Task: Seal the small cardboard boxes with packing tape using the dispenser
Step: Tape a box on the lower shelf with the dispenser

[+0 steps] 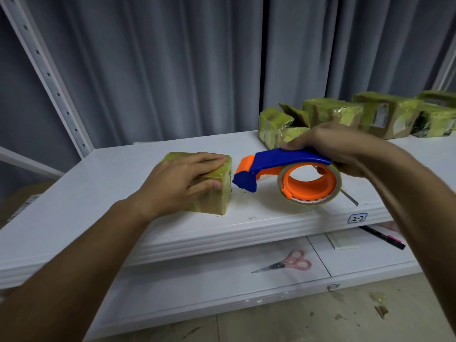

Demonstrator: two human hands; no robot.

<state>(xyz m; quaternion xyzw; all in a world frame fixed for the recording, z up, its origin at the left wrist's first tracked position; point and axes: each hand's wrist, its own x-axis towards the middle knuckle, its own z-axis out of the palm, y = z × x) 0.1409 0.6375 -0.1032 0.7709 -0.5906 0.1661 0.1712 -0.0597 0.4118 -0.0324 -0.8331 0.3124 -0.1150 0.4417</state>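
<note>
A small cardboard box (217,196) wrapped in yellowish tape sits on the white shelf (123,183). My left hand (182,178) lies on top of it, fingers flat across the lid and the thumb against its near side. My right hand (333,146) grips the blue handle of a blue and orange tape dispenser (278,174) holding a clear tape roll. The dispenser's blue cutter end hangs just right of the box, a small gap between them.
Several tape-wrapped boxes (345,114) stand in a row at the back right of the shelf; one has an open flap. On the lower shelf lie pink-handled scissors (288,262) and a black marker (382,236). Grey curtain behind, a shelf upright at left.
</note>
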